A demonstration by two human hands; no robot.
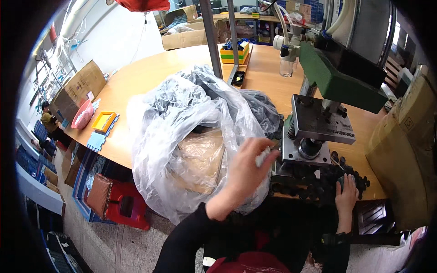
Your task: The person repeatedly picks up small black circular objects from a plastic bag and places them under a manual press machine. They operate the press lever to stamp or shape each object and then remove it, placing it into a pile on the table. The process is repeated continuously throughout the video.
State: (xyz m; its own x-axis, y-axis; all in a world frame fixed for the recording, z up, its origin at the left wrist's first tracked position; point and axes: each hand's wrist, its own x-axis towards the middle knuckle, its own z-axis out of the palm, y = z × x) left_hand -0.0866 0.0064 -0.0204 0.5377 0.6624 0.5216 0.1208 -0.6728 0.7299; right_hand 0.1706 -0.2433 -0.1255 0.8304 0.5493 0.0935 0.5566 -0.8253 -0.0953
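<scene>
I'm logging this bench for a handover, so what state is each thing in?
Press's upper plate: raised, gap above the base
Clear plastic bag: crumpled, bulging
Small black parts: loose, heaped around the press base
Cardboard box at the back: open-topped
Left hand: fingers bent, beside the press; grip unclear
Right hand: at the black parts; grip unclear

white wall [132,41], back left | speckled grey floor [102,239] | wooden table [123,91] | red stool [136,214], lower left
</scene>
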